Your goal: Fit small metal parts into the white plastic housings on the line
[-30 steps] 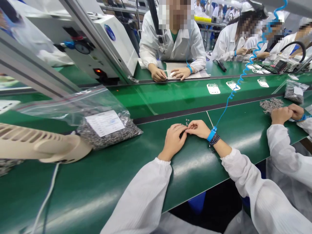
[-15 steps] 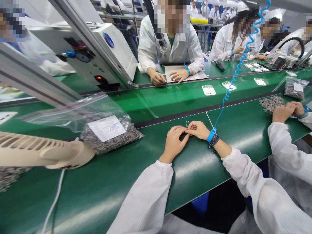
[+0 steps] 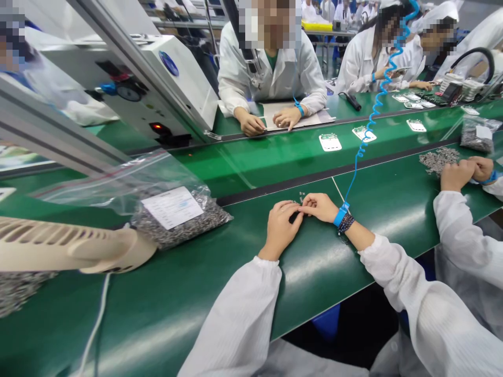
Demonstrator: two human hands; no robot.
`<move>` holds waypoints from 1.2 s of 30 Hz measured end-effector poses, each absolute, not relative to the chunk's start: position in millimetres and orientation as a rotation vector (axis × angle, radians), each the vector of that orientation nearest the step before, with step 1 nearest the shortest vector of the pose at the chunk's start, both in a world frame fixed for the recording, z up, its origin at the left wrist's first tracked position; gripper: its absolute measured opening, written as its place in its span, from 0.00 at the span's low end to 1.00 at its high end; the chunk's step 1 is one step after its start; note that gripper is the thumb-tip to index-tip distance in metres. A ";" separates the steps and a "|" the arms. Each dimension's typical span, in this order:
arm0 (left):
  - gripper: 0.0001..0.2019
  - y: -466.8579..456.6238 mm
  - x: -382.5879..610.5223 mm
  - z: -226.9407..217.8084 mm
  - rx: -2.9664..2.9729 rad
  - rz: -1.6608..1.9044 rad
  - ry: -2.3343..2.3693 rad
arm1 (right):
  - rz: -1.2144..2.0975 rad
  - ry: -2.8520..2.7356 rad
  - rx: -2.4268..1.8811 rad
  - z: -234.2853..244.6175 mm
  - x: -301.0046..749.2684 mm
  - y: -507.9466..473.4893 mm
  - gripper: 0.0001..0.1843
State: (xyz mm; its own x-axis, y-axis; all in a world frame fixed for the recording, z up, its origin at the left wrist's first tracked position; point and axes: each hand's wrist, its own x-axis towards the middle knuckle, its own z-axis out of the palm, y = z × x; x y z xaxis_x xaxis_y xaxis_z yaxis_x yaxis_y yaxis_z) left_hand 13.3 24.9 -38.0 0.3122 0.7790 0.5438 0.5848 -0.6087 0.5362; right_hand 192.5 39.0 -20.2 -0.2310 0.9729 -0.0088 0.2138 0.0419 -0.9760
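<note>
Meeting at the fingertips near the centre of the frame, your left hand (image 3: 281, 230) and right hand (image 3: 320, 208) work closely together — the digits are drawn in, but whether they grip a part I cannot tell, since your fingers cover the spot. A few small metallic parts (image 3: 302, 195) lie on the green worktop (image 3: 334, 262) just beyond your fingertips. Your right wrist wears a blue strap (image 3: 341, 214), with a coiled blue cord (image 3: 379, 99) climbing from it to the upper right. Left of centre rests a labelled zip bag (image 3: 173, 210) of small grey pieces, a beige vented housing (image 3: 98, 246) beside it. Compared with half a second ago your hands have hardly moved, so the fine handling appears to continue at one place — meanwhile the white-and-green boards (image 3: 330, 143) above seem to have slipped slightly leftward. At the right edge, a co-worker's hand (image 3: 456, 176) sits by a heap of loose parts (image 3: 438, 158).
</note>
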 end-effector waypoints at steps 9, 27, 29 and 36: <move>0.09 22.1 14.6 -31.1 2.302 1.194 1.295 | 1.228 -1.570 -1.220 -22.6 196.4 39.9 0.07; 0.12 23.5 13.4 -30.2 2.275 1.172 1.345 | 1.261 -1.643 -1.179 -22.5 200.1 42.3 0.12; 0.13 24.4 12.7 -30.0 2.270 1.172 1.342 | 1.270 -1.645 -1.188 -21.0 199.1 42.4 0.11; 0.13 24.9 12.6 -28.3 2.283 1.159 1.344 | 1.269 -1.666 -1.189 -17.6 196.2 41.7 0.08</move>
State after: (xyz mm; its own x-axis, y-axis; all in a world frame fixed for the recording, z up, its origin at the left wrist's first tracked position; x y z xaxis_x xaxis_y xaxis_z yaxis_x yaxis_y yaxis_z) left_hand 12.6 24.9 -28.3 0.2583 0.8217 0.5081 0.6234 -0.5435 0.5621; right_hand 196.2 41.7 -17.6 -0.3179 0.9481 0.0093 0.2428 0.0909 -0.9658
